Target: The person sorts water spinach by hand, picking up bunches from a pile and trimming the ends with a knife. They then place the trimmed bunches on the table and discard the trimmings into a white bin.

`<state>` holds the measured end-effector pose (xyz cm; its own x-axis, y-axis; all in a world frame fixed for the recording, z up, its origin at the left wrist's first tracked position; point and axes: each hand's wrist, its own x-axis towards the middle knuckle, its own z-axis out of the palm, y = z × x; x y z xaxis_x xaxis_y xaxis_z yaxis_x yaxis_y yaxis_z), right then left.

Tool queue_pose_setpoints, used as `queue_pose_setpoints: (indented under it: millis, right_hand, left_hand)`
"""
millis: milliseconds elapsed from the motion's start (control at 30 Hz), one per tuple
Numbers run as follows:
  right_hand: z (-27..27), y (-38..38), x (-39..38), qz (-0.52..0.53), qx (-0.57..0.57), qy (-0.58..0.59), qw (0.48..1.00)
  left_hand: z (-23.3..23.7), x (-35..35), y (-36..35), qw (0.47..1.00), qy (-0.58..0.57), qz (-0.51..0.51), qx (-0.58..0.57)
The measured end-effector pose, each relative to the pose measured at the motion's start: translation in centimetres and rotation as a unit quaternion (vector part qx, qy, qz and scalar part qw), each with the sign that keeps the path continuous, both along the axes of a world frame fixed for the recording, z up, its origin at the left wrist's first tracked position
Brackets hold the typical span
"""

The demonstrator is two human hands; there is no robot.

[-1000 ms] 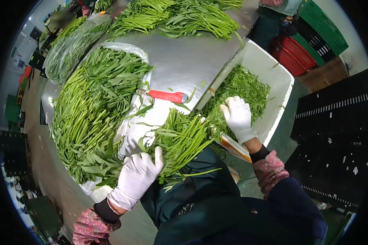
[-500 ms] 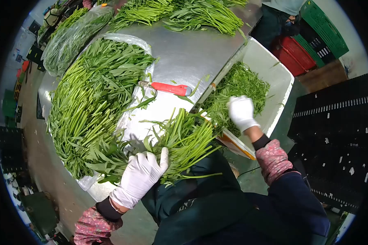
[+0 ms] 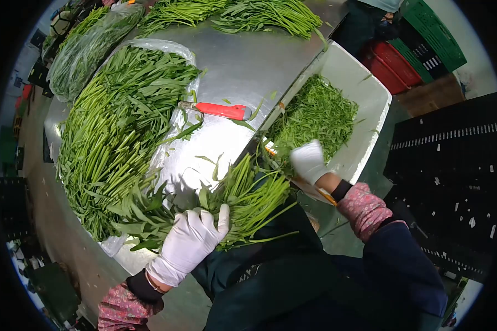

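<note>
My left hand (image 3: 195, 241), in a white glove, is closed around a bunch of water spinach (image 3: 254, 193) at the table's near edge. The bunch's stems point right over my lap, its leaves left. My right hand (image 3: 308, 159), also gloved, is over the near side of a white bin (image 3: 364, 83), close to the stem ends. It is smeared and its fingers cannot be made out. Loose green trimmings (image 3: 323, 113) lie in the bin. A red-handled knife (image 3: 222, 110) rests on the metal table (image 3: 243, 60), between the bunch and a large heap of water spinach (image 3: 116, 121).
More bunches of water spinach (image 3: 270, 16) lie at the table's far side. A plastic bag of greens (image 3: 88, 55) is at the far left. Beyond the bin stand a red crate (image 3: 392, 66) and a green crate (image 3: 433, 33). Black crates (image 3: 442, 160) are stacked at right.
My right hand has moved from over the trimmings towards the near side of the bin and the bunch. My left hand keeps its hold. The whole view has shifted slightly.
</note>
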<state>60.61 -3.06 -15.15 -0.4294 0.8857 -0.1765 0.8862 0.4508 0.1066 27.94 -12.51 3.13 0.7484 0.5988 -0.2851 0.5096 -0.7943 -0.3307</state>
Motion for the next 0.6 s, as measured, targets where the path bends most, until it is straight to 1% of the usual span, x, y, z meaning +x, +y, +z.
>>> queue_pose_setpoints:
  millis: [67,100,133,167,200,233,267,300,333,400,433,467,500,533,567,600]
  right_hand:
    - [-0.5,1.9,3.8,-0.117,0.021,0.030,0.992]
    - [-0.7,2.4,4.3,-0.108,-0.029,0.136,0.984]
    - [1.6,2.7,3.4,-0.102,-0.079,0.241,0.962]
    - [4.1,2.8,1.9,-0.096,-0.123,0.345,0.925]
    - [6.4,1.8,-2.1,-0.103,-0.327,0.402,0.849]
    - [7.2,1.6,-3.6,-0.065,-0.416,0.340,0.841]
    - [6.6,0.9,-5.2,-0.044,-0.468,0.338,0.815]
    - [6.5,0.2,-6.5,-0.039,-0.515,0.299,0.802]
    - [4.6,-0.2,-7.1,-0.044,-0.532,0.351,0.769]
    - [2.1,0.1,-4.6,-0.010,-0.403,0.438,0.803]
    - [2.6,1.1,-3.5,-0.069,-0.341,0.290,0.891]
    - [3.3,2.2,-2.3,-0.126,-0.266,0.132,0.947]
    - [2.6,2.9,-0.1,-0.146,-0.201,0.047,0.968]
    - [1.9,3.3,2.0,-0.161,-0.132,-0.040,0.977]
    - [2.8,2.9,2.7,-0.114,-0.006,-0.015,0.993]
    - [3.6,2.0,3.0,-0.066,0.119,0.011,0.991]
  left_hand:
    - [-0.1,-0.1,0.0,1.000,-0.010,-0.005,0.006]
    - [-0.1,0.0,-0.2,1.000,-0.014,-0.008,0.006]
    - [0.0,0.1,-0.3,1.000,-0.015,-0.013,0.001]
    - [0.0,0.3,-0.2,1.000,-0.016,-0.019,0.000]
    - [0.1,0.8,0.2,0.999,-0.018,-0.031,0.001]
    - [0.1,1.0,0.3,0.999,-0.019,-0.033,-0.002]
    - [0.2,1.1,0.3,0.999,-0.019,-0.035,-0.006]
    - [0.2,1.1,0.3,0.999,-0.017,-0.036,-0.011]
    - [0.1,1.1,0.1,0.999,-0.021,-0.036,-0.010]
    - [-0.2,0.9,-0.4,0.999,-0.028,-0.032,-0.009]
    - [0.0,0.7,-0.4,0.999,-0.019,-0.029,-0.003]
    - [0.3,0.5,-0.5,1.000,-0.009,-0.028,0.002]
    - [0.4,0.4,-0.5,1.000,-0.001,-0.025,0.009]
    - [0.2,0.3,-0.4,1.000,-0.005,-0.017,0.006]
    - [0.1,0.3,-0.4,1.000,-0.010,-0.008,0.001]
    - [0.0,0.3,-0.4,1.000,-0.012,-0.003,-0.005]
